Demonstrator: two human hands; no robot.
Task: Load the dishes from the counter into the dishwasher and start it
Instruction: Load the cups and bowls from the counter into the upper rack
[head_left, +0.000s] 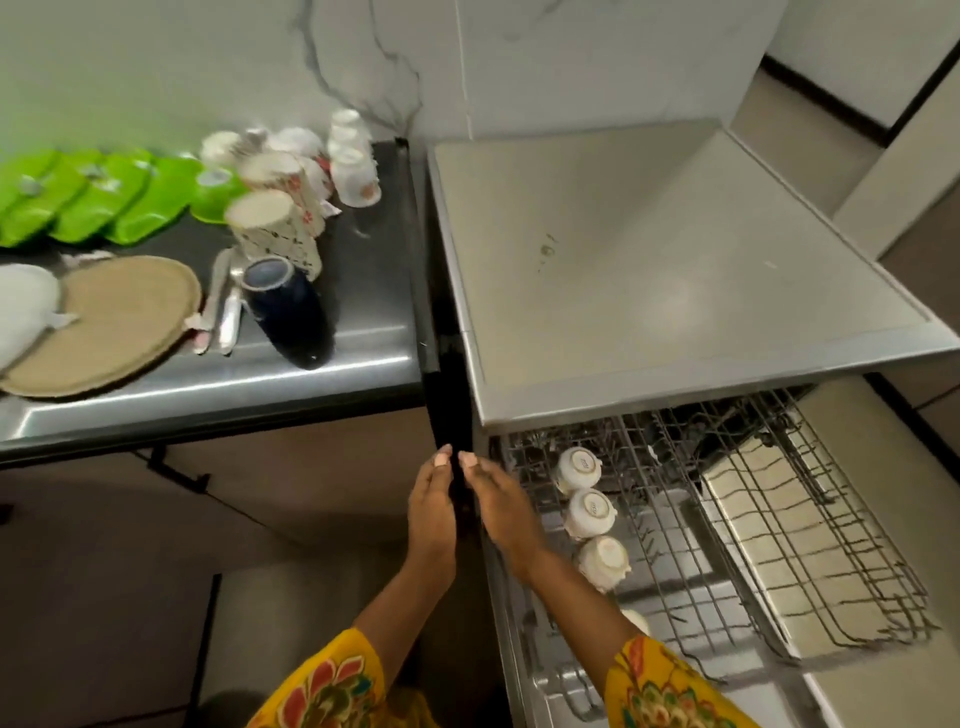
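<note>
Both hands reaching forward, empty, palms facing.

Left hand (431, 512) and right hand (501, 506) are extending fingers-out, nearly touching; cups (589, 512) are sitting upside-down in the dishwasher rack (779, 525) at three o'clock, mugs (275, 223) waiting at ten.

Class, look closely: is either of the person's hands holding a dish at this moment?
No: the left hand and right hand are both empty, fingers extended, beside the upper rack with its upside-down cups.

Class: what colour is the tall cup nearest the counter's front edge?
Dark navy blue cup, upside down; the head view shows it.
</note>
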